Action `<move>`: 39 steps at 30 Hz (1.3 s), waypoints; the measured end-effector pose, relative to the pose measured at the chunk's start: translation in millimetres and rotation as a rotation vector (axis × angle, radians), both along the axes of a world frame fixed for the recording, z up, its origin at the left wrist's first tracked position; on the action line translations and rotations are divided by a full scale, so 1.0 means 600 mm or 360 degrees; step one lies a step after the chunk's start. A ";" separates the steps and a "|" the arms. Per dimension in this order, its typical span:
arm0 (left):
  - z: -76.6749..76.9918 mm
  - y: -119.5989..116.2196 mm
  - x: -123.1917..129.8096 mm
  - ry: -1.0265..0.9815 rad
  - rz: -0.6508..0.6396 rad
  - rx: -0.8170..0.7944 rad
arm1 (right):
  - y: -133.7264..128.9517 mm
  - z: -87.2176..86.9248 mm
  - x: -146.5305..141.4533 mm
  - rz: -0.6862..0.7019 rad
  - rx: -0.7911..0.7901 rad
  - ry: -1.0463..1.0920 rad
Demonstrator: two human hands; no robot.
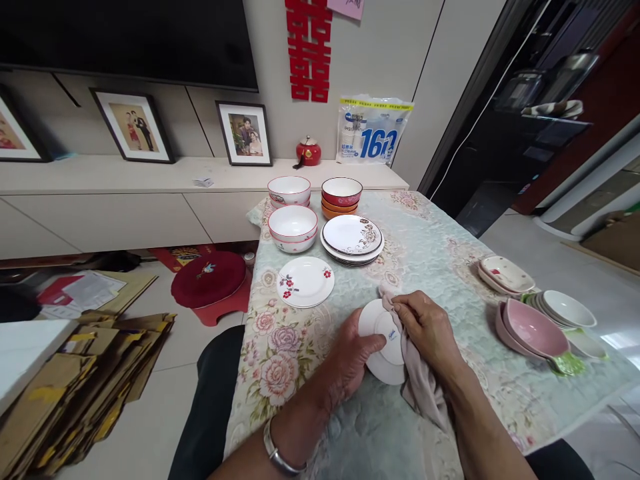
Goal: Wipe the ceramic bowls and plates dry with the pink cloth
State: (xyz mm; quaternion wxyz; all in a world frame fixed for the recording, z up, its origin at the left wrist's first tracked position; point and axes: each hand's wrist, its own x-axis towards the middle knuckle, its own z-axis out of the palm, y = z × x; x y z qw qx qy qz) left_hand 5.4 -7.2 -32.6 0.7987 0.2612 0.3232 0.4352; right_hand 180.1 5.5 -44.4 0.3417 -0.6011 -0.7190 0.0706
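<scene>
A small white plate (381,327), its underside with a blue mark facing up, is gripped at the left edge by my left hand (353,350). My right hand (425,327) pinches a pale pinkish cloth (417,373) against the plate's right rim; the cloth hangs down toward my forearm. Just beyond my left hand lies a white plate with red flowers (306,281). Behind it are a stack of larger patterned plates (351,237) and a pair of stacked white bowls with red rims (293,227).
Farther back stand more white bowls (289,190) and a red-and-orange bowl stack (341,195). On the table's right are pink bowls (535,327), pale bowls (569,308) and square dishes (505,275). A red stool (223,303) and flattened cardboard (100,380) are on the left floor.
</scene>
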 end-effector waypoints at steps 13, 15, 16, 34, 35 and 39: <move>-0.005 0.001 0.003 0.0007 -0.0034 0.0045 | -0.020 0.033 -0.056 0.0578 0.0067 -0.0076; -0.004 0.001 0.002 -0.0008 -0.0058 0.0093 | -0.016 0.028 -0.048 0.0486 0.0066 -0.0013; -0.004 0.001 0.001 -0.0014 -0.0071 0.0108 | -0.014 0.024 -0.042 0.0433 0.0058 0.0047; -0.007 0.015 -0.003 -0.0096 0.0139 -0.0100 | 0.001 -0.004 0.011 -0.0277 -0.0326 0.0389; -0.008 0.015 -0.003 -0.0073 0.0137 -0.0091 | 0.000 -0.003 0.011 -0.0326 -0.0263 0.0349; -0.010 0.014 -0.004 -0.0010 0.0122 -0.0060 | -0.006 0.007 0.003 -0.0306 -0.0167 0.0438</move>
